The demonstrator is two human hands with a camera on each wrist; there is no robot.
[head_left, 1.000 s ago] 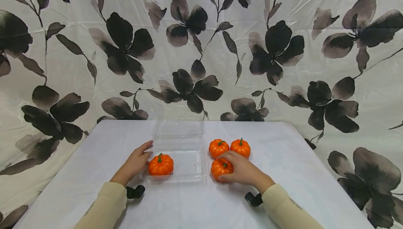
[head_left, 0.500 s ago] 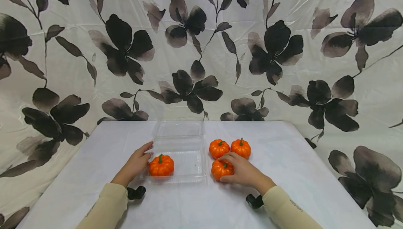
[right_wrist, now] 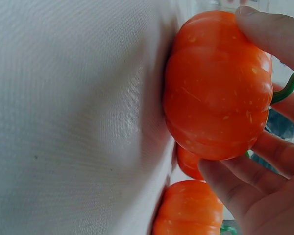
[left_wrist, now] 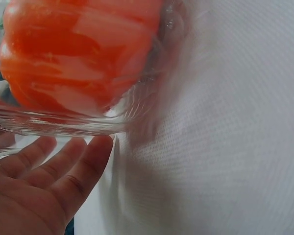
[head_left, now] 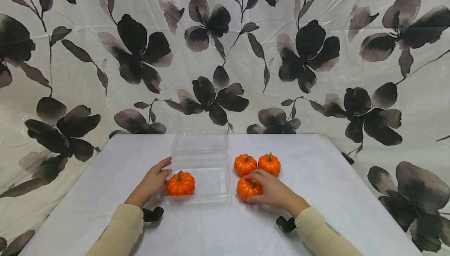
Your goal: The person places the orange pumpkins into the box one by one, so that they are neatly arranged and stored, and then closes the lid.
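Below centre, straight-fingered left hand (head_left: 153, 180) is touching clear plastic box (head_left: 211, 181), containing one orange pumpkin (head_left: 181, 185). Right hand (head_left: 271, 192) is gripping one outside pumpkin (head_left: 247, 190) of three.

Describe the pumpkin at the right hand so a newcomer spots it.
On the white table, look right of the clear open container. Three orange pumpkins cluster there; the front pumpkin sits lowest in the head view and is the only one held by the right hand.
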